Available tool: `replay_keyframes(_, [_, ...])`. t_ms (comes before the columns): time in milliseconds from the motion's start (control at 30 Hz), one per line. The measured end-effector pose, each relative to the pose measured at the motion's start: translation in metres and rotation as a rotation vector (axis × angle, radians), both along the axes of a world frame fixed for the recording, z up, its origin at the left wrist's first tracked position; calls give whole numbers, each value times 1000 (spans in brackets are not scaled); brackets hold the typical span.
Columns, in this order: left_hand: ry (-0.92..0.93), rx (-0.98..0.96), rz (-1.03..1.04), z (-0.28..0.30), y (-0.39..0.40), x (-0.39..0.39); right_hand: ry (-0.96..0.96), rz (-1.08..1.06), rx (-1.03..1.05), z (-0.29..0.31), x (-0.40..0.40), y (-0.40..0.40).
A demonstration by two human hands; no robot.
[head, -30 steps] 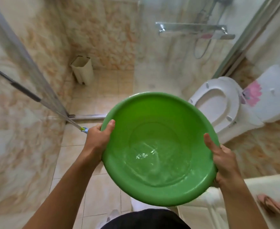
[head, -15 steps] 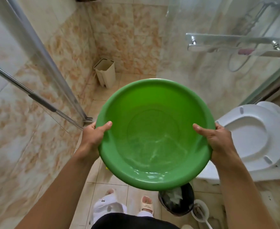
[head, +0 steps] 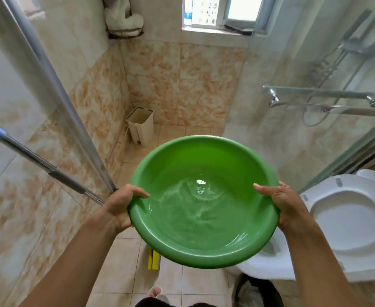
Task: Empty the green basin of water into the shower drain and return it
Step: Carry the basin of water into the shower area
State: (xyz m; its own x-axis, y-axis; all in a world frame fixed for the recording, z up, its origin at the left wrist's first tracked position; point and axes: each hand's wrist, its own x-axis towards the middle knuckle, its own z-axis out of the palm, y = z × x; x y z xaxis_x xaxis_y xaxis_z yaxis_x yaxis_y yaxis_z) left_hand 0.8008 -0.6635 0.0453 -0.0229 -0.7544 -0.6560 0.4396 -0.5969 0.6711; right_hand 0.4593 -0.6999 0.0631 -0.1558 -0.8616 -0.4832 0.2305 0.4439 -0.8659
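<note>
Currently: left hand [head: 118,207] and right hand [head: 286,207] are clamping basin [head: 202,240] rim on opposite sides; shower floor [head: 173,131] is lying ahead.

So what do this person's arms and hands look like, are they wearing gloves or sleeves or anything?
Nothing at all is worn. The left hand and the right hand are bare, with no gloves, and no rings, watch or bracelet that the head view shows. Both forearms are uncovered all the way to the picture's bottom edge, so no sleeve appears. The fingernails look short and unpainted.
</note>
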Motion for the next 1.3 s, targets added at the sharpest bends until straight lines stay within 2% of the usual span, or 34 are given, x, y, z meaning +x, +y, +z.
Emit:
replay_keyframes(200, [0, 21, -9, 3, -24, 56, -26, 47, -7, -1, 51, -32])
replay_keyframes(567, [-40, 50, 145, 15, -66, 111, -6, 152, 45, -3, 115, -104])
replay_keyframes(800, [-64, 60, 209, 19, -108, 118, -62, 203, 47, -8, 126, -163])
replay_keyframes(1033, [-70, 35, 295, 17, -178, 109, -90, 261, 33, -11, 124, -259])
replay_keyframes(1300, [-156, 21, 332, 45, -281, 92, -156, 327, -31, 21, 113, -378])
